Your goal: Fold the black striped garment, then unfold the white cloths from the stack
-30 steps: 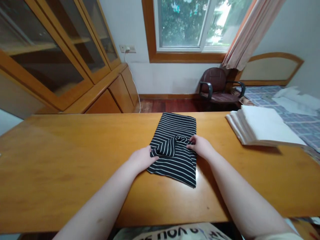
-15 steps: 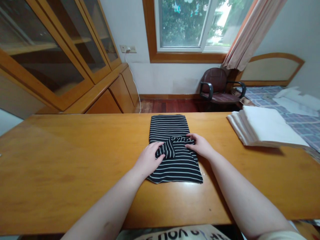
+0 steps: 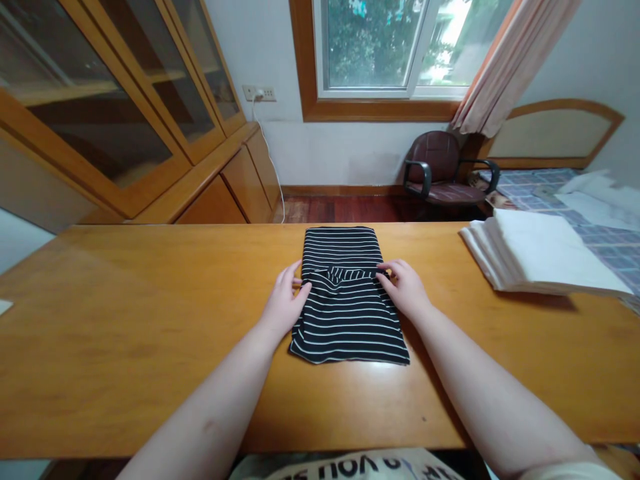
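Observation:
A black garment with white stripes (image 3: 353,320) lies folded into a narrow stack of layers on the wooden table (image 3: 165,313). Its upper layer is doubled back, with a bunched edge running across the middle. My left hand (image 3: 286,300) is at the left side of that edge, thumb on top and fingers curled by the cloth. At the opposite end of the edge, my right hand (image 3: 404,288) pinches the fabric between thumb and fingers. The near hem lies fairly flat, with its left corner slightly slanted.
A stack of white folded sheets (image 3: 545,257) sits at the table's right side. Beyond the table are a dark red armchair (image 3: 440,167), a bed (image 3: 535,180) and a window. Glass-fronted wooden cabinets (image 3: 150,133) line the left wall.
My left hand has moved left and slightly away from me, and the turned-over left flap now lies spread out. My right hand stays at the right edge. The view has shifted slightly.

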The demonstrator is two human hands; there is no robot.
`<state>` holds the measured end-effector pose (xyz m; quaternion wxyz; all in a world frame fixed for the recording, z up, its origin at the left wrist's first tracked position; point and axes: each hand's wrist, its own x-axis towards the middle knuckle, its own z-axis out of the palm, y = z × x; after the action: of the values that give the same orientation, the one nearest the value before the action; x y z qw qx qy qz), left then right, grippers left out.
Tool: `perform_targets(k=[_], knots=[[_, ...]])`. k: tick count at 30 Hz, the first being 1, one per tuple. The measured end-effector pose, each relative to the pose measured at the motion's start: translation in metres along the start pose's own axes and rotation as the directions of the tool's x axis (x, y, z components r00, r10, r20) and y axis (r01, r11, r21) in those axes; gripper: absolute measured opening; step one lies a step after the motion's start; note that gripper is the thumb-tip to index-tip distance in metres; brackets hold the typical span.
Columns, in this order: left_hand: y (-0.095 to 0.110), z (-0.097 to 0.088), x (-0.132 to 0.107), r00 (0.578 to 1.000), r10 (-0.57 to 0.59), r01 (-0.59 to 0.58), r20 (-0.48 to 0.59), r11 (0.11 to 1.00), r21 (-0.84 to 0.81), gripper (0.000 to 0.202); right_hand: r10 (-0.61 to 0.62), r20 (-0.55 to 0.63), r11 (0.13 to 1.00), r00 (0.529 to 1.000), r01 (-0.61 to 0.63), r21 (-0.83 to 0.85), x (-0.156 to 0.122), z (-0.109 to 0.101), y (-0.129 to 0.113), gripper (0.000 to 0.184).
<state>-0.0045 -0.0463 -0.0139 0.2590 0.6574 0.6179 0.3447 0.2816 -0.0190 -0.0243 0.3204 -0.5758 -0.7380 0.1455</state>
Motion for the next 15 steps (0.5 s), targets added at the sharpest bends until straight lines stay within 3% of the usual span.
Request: perform_targets(k=[3, 5, 7, 9, 11, 13, 15], knots=[[0.000, -0.006, 0.005, 0.950, 0.269, -0.287, 0.158, 0.951, 0.111, 0.048, -0.002, 0.072, 0.999, 0.997, 0.006, -0.054, -0.003, -0.004, -0.011, 0.025], [-0.001, -0.006, 0.008, 0.920, 0.300, -0.336, 0.253, 0.936, 0.109, 0.046, 0.042, 0.141, 0.997, 0.989, -0.032, -0.075, -0.004, -0.002, -0.016, 0.028], [-0.003, -0.004, 0.009, 0.941, 0.228, -0.245, 0.252, 0.969, 0.039, 0.048, 0.070, 0.180, 0.995, 0.981, -0.055, -0.088, -0.005, 0.002, -0.016, 0.028], [-0.003, -0.003, 0.008, 0.980, 0.096, -0.082, 0.173, 0.993, -0.087, 0.053, 0.053, 0.201, 0.997, 0.978, -0.039, -0.071, -0.004, 0.005, -0.015, 0.023], [-0.001, -0.007, 0.005, 0.990, -0.071, 0.097, 0.124, 0.971, -0.218, 0.054, 0.034, 0.196, 0.999, 0.980, -0.026, -0.043, -0.004, 0.006, -0.013, 0.021], [0.004, -0.015, -0.001, 0.952, -0.197, 0.260, 0.233, 0.924, -0.279, 0.056, 0.069, 0.173, 0.998, 0.983, -0.066, -0.023, -0.003, 0.006, -0.011, 0.021], [0.010, -0.023, -0.008, 0.864, -0.230, 0.371, 0.448, 0.892, -0.257, 0.064, 0.139, 0.160, 0.990, 0.977, -0.138, -0.016, -0.004, 0.005, -0.011, 0.020]])
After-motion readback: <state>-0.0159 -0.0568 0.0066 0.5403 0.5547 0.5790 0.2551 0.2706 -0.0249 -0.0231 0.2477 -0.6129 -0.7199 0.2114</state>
